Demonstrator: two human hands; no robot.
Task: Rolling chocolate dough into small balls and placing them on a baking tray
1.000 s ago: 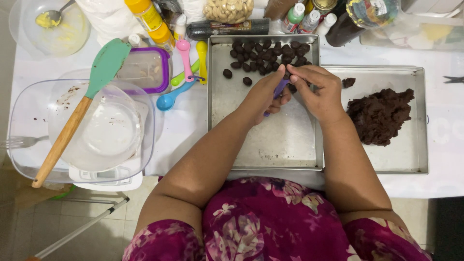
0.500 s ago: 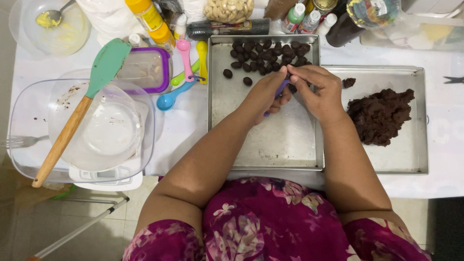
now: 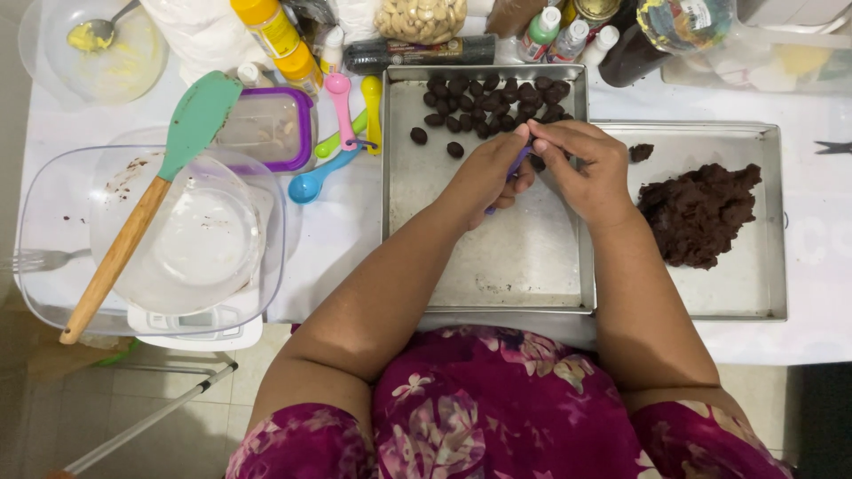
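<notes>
The head view showed the left hand (image 3: pixel 486 173) closed around a small purple scoop (image 3: pixel 512 165), the right hand (image 3: pixel 581 164) pinching dough at its tip, above the steel tray (image 3: pixel 497 266). The sticky piece might cling and fall onto the nearby dough balls (image 3: pixel 488 105).

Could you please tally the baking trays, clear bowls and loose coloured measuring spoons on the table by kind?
Metal baking trays: 2, one with small dark balls, one with the dough lump
Clear bowls: 3
Measuring spoons: 4, pink, yellow, green, blue
Total: 9
</notes>
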